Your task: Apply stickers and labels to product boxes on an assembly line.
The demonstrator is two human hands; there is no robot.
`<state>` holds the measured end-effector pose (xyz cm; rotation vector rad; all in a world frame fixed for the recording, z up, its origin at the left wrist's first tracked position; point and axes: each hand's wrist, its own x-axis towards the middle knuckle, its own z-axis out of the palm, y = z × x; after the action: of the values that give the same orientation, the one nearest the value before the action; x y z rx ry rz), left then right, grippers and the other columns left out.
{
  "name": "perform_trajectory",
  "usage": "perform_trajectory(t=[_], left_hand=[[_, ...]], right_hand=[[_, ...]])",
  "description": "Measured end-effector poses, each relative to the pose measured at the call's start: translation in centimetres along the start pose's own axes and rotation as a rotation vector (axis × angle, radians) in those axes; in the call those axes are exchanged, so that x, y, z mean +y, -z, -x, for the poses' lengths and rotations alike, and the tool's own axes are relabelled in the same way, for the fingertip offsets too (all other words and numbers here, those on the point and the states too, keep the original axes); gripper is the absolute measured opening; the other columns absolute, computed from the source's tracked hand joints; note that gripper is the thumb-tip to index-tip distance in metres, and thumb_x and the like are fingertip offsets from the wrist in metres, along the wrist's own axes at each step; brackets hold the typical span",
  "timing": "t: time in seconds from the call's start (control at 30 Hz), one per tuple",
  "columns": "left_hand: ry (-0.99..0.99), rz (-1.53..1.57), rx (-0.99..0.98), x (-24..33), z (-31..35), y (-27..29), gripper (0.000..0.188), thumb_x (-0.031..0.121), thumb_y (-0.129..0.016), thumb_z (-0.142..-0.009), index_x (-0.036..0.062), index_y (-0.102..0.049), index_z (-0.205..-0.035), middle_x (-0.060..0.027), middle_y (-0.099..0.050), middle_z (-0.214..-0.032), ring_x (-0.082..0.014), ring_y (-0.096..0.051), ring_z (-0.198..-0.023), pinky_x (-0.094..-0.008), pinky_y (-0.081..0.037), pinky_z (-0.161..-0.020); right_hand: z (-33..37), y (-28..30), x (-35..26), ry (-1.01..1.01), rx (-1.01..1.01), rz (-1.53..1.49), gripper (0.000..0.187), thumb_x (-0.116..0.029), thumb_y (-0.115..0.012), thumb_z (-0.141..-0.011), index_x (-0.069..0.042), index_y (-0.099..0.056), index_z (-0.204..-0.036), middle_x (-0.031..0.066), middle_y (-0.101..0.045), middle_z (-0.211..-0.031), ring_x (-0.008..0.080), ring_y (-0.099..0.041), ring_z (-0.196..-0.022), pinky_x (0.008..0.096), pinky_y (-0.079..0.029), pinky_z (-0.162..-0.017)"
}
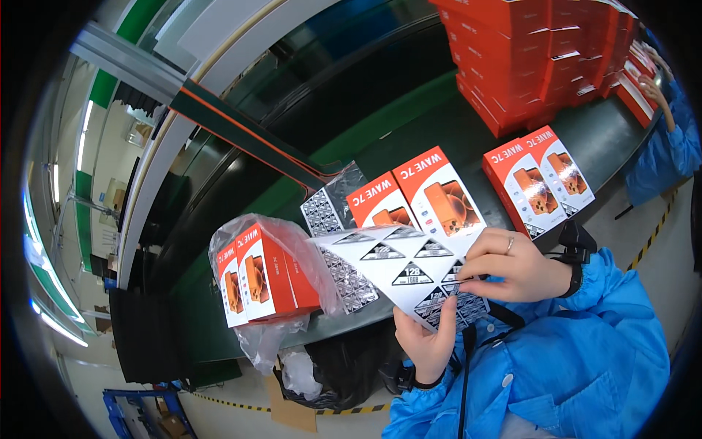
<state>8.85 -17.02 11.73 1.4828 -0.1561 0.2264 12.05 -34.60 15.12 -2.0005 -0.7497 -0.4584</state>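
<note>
Here is the label sheet [398, 271] — a white sheet of triangular black-and-white stickers — held up in front of the person's chest, just over the near edge of the dark green counter [409, 124]. The left hand [426, 344] grips it from below, thumb on the face and fingers behind, pinching the lower corner. The right hand [512, 267] comes in from the right, its fingers [479, 257] curled and pressed together on the sheet's right edge, apparently nipping at one sticker there; whether one has lifted is too small to tell.

The sheet's long axis runs from upper left to lower right, slanting down toward the left hand, so the free far end pointing at the bagged boxes [256, 274] is well away from both hands. The right hand is the nearer one to the stickers on the right side — it sits on them.

Just beyond the sheet, on the counter, lie two orange-and-white phone boxes [417, 197] side by side, partly hidden by the sheet's top edge. A second label sheet [329, 205] lies to their left. Another pair of phone boxes [541, 179] sits further right, near the right wrist. At far right, a stack of orange cartons [534, 51] rises, and a co-worker's hand [653, 91] in a blue sleeve reaches at it.
</note>
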Motion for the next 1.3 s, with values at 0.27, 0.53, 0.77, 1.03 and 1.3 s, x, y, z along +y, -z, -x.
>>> perform_trajectory(t=[0.27,0.53,0.77,1.03,1.3], left_hand=[[-0.103,-0.12,-0.01,-1.9,-0.3,1.0,0.06,-0.01,-0.064,-0.075,-0.0058,-0.032,-0.126,-0.0175,-0.051,-0.114,-0.02,-0.055,-0.102,-0.0304,-0.045,-0.088],[-0.06,-0.142,-0.07,-2.6,-0.2,1.5,0.058,-0.012,-0.062,-0.076,-0.0066,-0.032,-0.126,-0.0172,-0.053,-0.112,-0.0193,-0.057,-0.099,-0.0293,-0.046,-0.086],[-0.162,-0.352,0.091,-0.9,-1.2,0.9,0.024,0.005,-0.068,-0.078,-0.0057,-0.055,-0.095,-0.0159,-0.066,-0.079,-0.0251,-0.067,-0.068,-0.03,-0.05,-0.06],[0.003,-0.501,0.198,0.2,-1.1,2.1,0.028,0.006,-0.053,-0.088,-0.0084,-0.045,-0.11,-0.0174,-0.061,-0.094,-0.0181,-0.06,-0.084,-0.0276,-0.046,-0.073],[-0.01,-0.486,0.213,0.1,-0.9,2.8,0.032,0.004,-0.049,-0.09,-0.0096,-0.039,-0.117,-0.0174,-0.057,-0.101,-0.016,-0.058,-0.088,-0.0266,-0.046,-0.077]], right_hand=[[-1.4,-0.9,0.6,-0.016,-0.122,-0.042,0.019,-0.011,-0.073,-0.072,-0.004,-0.066,-0.089,0.0072,-0.062,-0.085,0.0216,-0.061,-0.078,0.0305,-0.049,-0.067],[-2.9,0.4,1.1,-0.296,-0.421,-0.291,0.016,-0.013,-0.067,-0.08,-0.001,-0.059,-0.088,0.0111,-0.063,-0.081,0.0215,-0.065,-0.076,0.03,-0.051,-0.066],[-3.1,-0.6,1.3,-0.265,-0.355,-0.251,0.015,-0.014,-0.067,-0.08,-0.002,-0.059,-0.084,0.0105,-0.064,-0.08,0.0215,-0.064,-0.073,0.0294,-0.05,-0.064],[-5.6,0.9,3.6,-0.409,-0.572,-0.257,0.019,-0.016,-0.065,-0.078,0.003,-0.062,-0.081,0.0117,-0.063,-0.07,0.0182,-0.064,-0.065,0.0275,-0.05,-0.06],[-5.9,-0.3,6.2,-0.609,-0.741,-0.234,0.017,-0.013,-0.059,-0.084,0.004,-0.063,-0.082,0.0079,-0.064,-0.064,0.0136,-0.064,-0.056,0.0243,-0.048,-0.054]])
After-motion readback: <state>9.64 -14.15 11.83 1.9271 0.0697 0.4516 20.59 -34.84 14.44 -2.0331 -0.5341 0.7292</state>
